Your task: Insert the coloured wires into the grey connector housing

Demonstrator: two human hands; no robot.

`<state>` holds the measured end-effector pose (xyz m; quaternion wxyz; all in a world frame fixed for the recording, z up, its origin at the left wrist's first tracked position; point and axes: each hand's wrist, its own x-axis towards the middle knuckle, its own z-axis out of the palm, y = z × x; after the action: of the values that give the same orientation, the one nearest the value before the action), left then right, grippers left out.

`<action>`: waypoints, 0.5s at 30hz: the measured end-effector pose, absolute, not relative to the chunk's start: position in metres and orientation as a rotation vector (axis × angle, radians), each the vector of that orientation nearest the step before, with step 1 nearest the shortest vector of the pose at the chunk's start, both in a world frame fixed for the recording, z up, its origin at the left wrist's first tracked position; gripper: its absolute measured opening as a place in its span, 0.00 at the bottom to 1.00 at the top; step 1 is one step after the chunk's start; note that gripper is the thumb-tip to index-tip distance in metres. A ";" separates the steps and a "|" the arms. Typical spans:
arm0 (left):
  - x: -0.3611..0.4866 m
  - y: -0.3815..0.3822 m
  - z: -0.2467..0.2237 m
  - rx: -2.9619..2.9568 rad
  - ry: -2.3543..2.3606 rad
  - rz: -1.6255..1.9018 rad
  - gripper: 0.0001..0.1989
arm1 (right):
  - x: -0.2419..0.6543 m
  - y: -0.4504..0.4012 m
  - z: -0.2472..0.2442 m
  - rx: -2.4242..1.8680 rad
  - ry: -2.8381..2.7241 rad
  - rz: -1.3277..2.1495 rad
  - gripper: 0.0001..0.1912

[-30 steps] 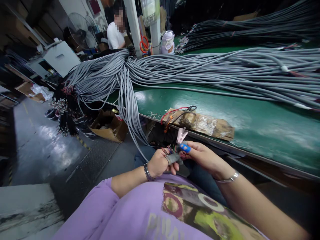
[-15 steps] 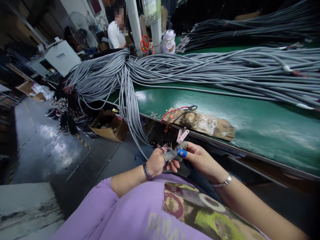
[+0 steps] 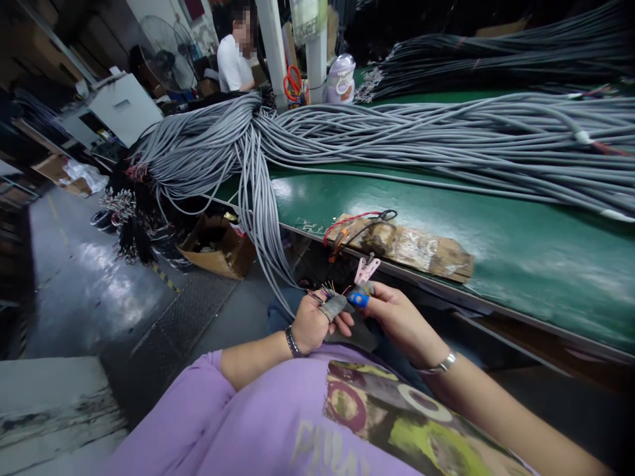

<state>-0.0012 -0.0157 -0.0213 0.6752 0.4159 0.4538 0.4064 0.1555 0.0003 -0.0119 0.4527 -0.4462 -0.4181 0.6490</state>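
Head-height view, forward-down onto nearby hands (image 3: 312, 324)

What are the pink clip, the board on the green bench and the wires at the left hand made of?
Pink clip: probably smooth plastic, from its pale, molded look.
Board: apparently rough wood, with bare brown patches and whitish smears.
Wires at the left hand: likely metal inside plastic insulation, given thin, many-colored strands; their tips are too small to confirm.

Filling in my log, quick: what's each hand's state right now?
Left hand: closed, holding thin multicoloured wires.
Right hand: closed in a pinch beside those wires; whether it grips one cannot be told.
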 end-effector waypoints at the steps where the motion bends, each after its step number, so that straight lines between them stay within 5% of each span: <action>1: -0.001 -0.016 -0.022 0.924 1.029 0.927 0.21 | 0.155 0.000 -0.013 -1.107 -1.022 1.590 0.12; 15: 0.011 -0.013 0.001 0.904 0.974 0.992 0.25 | 0.162 0.025 -0.007 -0.839 -0.581 1.906 0.22</action>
<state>0.0113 -0.0128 0.0010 0.6753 0.4021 0.4331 0.4413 0.1617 0.0253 -0.0075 0.4702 -0.3425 -0.2372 0.7780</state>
